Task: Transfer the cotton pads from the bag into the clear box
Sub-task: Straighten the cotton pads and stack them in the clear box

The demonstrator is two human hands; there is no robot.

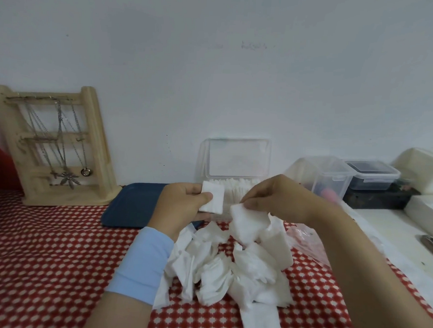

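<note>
A heap of white square cotton pads (230,270) lies on the red patterned cloth in front of me. My left hand (180,207) pinches a small stack of pads (213,197) between thumb and fingers, held up just in front of the clear box (235,165). The box stands against the wall with its lid raised and a row of pads inside. My right hand (279,197) pinches a bunch of pads (247,223) lifted off the top of the heap. The crumpled clear bag (306,241) lies under my right forearm, mostly hidden.
A dark blue tray (130,204) lies left of the box. A wooden jewellery stand (56,145) with necklaces stands at the far left. Clear and dark lidded containers (347,178) and white boxes (423,172) crowd the right side on a white surface.
</note>
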